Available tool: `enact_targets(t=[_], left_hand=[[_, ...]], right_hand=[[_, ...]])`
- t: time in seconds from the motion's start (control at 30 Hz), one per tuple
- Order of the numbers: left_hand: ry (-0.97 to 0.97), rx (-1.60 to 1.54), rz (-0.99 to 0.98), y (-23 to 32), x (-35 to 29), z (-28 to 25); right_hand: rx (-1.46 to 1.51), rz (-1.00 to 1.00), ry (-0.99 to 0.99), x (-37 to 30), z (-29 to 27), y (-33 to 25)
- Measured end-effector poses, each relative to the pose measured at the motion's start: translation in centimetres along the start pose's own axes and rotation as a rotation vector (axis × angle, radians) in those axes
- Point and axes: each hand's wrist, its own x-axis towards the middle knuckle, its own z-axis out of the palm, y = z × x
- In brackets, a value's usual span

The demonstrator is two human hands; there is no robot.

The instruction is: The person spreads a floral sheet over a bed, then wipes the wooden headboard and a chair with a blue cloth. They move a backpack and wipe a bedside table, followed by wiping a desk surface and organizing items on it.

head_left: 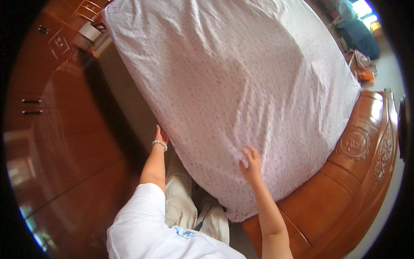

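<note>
One patterned sheet [207, 99], one carved headboard [345, 177], one beaded bracelet [160, 143], one white shirt [146, 224]

Looking left at a glossy brown wardrobe [64, 116] with dark handles [32, 112], then right to a carved wooden headboard [345, 172]!
</note>
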Motion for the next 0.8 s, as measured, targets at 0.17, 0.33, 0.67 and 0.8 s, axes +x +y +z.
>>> enact_targets(t=[0.17,0.33,0.67,0.8], left_hand=[[-0.007,0.018,-0.048,8.8,3.5,3.1],[-0.229,-0.060,-0.123,17.9,6.4,5.3],[-0.141,-0.281,0.133,27.4,16.9,1.3],[0.131,0.078,0.306,27.6,12.0,5.9]], right_hand=[[-0.257,0.310,0.178,12.1,7.8,4.2],[-0.017,0.009,-0.688,11.7,20.8,-10.2],[-0.067,-0.067,0.343,47.3,17.0,-12.4],[-0.205,0.317,-0.064,54.4,19.3,-13.5]])
